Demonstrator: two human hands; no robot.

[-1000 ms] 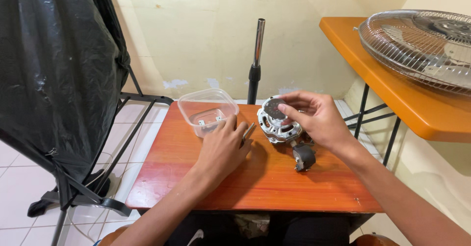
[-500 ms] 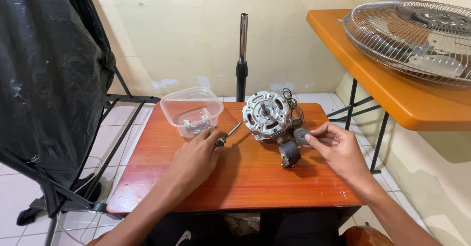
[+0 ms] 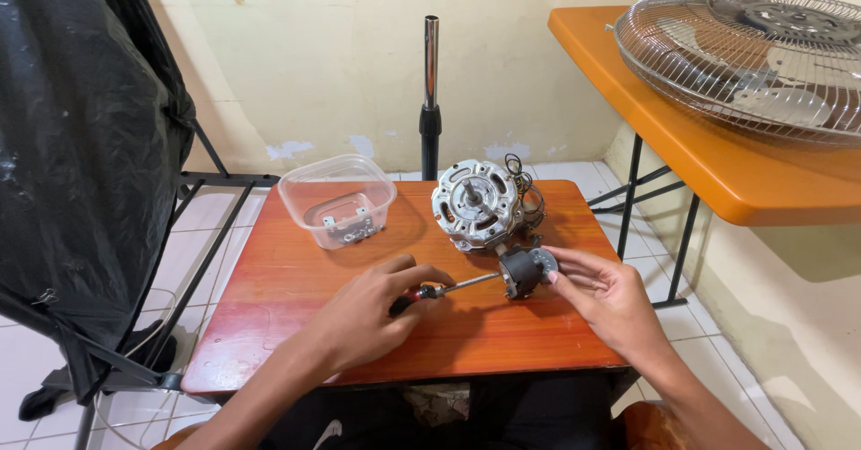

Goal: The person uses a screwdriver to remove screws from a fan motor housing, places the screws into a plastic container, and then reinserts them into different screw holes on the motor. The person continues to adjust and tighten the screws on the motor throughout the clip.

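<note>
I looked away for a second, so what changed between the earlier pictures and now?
The left hand left the table by the tub and now holds a screwdriver, its tip at the small black part. The right hand came off the top of the motor and now steadies that part. The motor, the tub and the fan guard stayed put.

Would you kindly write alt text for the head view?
The left hand drives a screwdriver into a small black part steadied by the right hand on a wooden table. Behind stand a fan motor and a clear tub.
</note>
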